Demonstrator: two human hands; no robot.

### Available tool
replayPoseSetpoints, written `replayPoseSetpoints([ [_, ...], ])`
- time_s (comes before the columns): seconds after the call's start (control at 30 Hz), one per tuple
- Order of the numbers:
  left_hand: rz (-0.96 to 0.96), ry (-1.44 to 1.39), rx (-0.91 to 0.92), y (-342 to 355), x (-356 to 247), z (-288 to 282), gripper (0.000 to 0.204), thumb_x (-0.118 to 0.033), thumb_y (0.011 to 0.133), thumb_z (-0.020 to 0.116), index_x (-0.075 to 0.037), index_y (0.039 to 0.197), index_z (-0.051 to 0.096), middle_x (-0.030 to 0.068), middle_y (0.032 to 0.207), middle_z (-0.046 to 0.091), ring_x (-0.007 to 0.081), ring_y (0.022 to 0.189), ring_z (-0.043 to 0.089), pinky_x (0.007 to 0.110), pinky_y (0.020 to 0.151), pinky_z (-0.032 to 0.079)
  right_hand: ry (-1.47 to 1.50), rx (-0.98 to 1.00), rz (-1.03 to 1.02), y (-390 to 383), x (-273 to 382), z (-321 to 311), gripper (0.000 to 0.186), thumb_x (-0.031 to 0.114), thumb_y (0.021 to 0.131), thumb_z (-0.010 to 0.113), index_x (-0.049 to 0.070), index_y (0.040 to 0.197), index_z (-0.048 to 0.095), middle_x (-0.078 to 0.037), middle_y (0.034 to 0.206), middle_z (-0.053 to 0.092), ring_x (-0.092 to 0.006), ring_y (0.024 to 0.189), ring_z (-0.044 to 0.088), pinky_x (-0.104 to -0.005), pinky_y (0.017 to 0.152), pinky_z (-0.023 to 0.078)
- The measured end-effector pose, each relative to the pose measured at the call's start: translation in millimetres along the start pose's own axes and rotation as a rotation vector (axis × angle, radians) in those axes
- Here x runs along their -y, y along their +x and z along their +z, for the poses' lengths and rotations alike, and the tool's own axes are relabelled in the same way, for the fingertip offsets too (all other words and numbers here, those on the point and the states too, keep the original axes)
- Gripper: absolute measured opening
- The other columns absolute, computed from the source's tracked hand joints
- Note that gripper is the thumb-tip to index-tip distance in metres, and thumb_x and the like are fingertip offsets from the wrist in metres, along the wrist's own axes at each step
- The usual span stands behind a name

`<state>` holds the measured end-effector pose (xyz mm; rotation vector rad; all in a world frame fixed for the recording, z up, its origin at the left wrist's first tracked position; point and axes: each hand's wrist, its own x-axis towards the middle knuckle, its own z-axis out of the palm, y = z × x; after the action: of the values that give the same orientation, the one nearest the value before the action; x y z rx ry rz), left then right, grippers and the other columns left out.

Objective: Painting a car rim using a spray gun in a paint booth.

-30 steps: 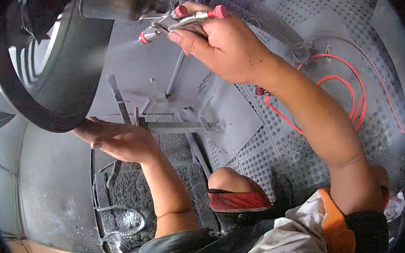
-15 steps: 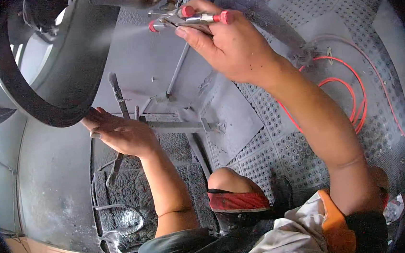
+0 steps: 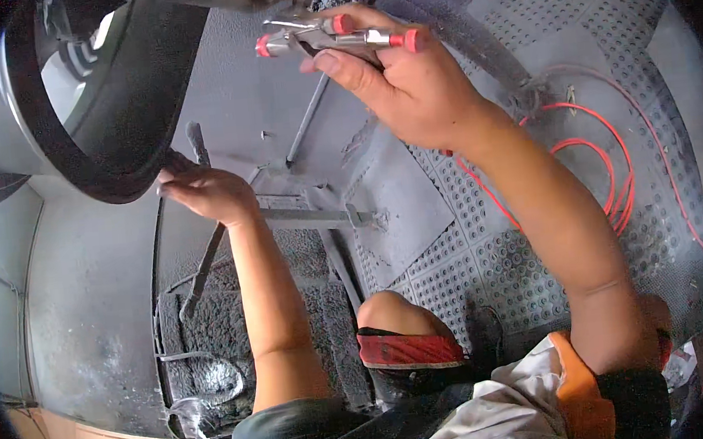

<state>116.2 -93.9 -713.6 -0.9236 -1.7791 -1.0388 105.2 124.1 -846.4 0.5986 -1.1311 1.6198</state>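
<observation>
My right hand is closed around a silver spray gun with red knobs and a red-ringed nozzle. The nozzle points left, toward a dark grey wheel rim at the upper left, with a gap between them. At the rim's lower right edge is my left hand, palm up and fingers stretched out. Its fingertips touch the edge and are partly hidden in shadow there. The rim's barrel curves upward, and light shows through openings between its spokes.
A metal stand bar and a coated upright rod stand below the rim. An orange-red hose lies coiled on the perforated floor mats to the right. Below left is a crusted dark panel, with a grey wall beside it.
The pale spray mist in front of the nozzle is gone. My right hand has moved slightly right with the spray gun. My left hand has shifted up along the rim's edge.
</observation>
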Motion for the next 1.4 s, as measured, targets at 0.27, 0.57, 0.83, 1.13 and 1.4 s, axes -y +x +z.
replayPoseSetpoints([
  [0.27, 0.001, 0.045, -0.075, -34.3, -112.5, 65.8, 0.083, -0.064, 0.094, 0.017, 0.000, 0.145, 0.027, 0.0167, 0.150, 0.030, 0.0286, 0.140, 0.024, 0.043, 0.115, 0.013, 0.282, 0.054, 0.195, 0.1, 15.3, 2.3, 0.028, 0.024, 0.094, 0.056, 0.000, 0.080, 0.058, -0.008, 0.075, 0.053, -0.0169, 0.066, 0.052, -0.0319, 0.062, 0.043],
  [0.57, 0.027, 0.560, 0.006, -20.0, -29.1, -26.2, 0.077, -0.058, 0.096, 0.024, 0.000, 0.147, 0.021, 0.0184, 0.153, 0.023, 0.0297, 0.141, 0.022, 0.043, 0.114, 0.017, 0.105, 0.024, 0.145, -0.2, 10.6, 10.6, 0.030, 0.023, 0.094, 0.057, -0.005, 0.083, 0.055, -0.009, 0.084, 0.054, -0.0171, 0.066, 0.048, -0.0315, 0.062, 0.042],
  [0.83, 0.106, -0.013, 0.076, -59.1, -120.2, 64.1, 0.085, -0.064, 0.093, 0.029, 0.001, 0.147, 0.020, 0.0164, 0.154, 0.021, 0.0292, 0.144, 0.013, 0.044, 0.117, 0.008, 0.085, 0.000, 0.249, -19.4, -3.4, 6.6, 0.030, 0.023, 0.094, 0.057, -0.005, 0.083, 0.058, -0.011, 0.090, 0.060, -0.0212, 0.068, 0.053, -0.0316, 0.066, 0.044],
  [1.13, 0.001, 0.084, -0.218, -21.0, -30.1, 10.3, 0.069, -0.049, 0.100, 0.025, 0.004, 0.143, 0.028, 0.0189, 0.149, 0.030, 0.0286, 0.141, 0.024, 0.045, 0.117, 0.010, 0.101, -0.052, 0.125, -10.9, -1.1, 14.5, 0.030, 0.023, 0.093, 0.058, -0.005, 0.084, 0.061, -0.013, 0.093, 0.061, -0.0213, 0.072, 0.056, -0.0317, 0.068, 0.045],
  [1.4, 0.259, -0.070, 0.004, -36.6, -97.7, 28.5, 0.083, -0.062, 0.094, 0.024, 0.001, 0.147, 0.019, 0.0157, 0.154, 0.023, 0.0259, 0.143, 0.018, 0.044, 0.116, 0.008, 0.116, -0.067, 0.109, -8.3, 7.3, 17.4, 0.029, 0.023, 0.093, 0.058, -0.004, 0.083, 0.060, -0.013, 0.093, 0.060, -0.0214, 0.070, 0.053, -0.0319, 0.067, 0.045],
])
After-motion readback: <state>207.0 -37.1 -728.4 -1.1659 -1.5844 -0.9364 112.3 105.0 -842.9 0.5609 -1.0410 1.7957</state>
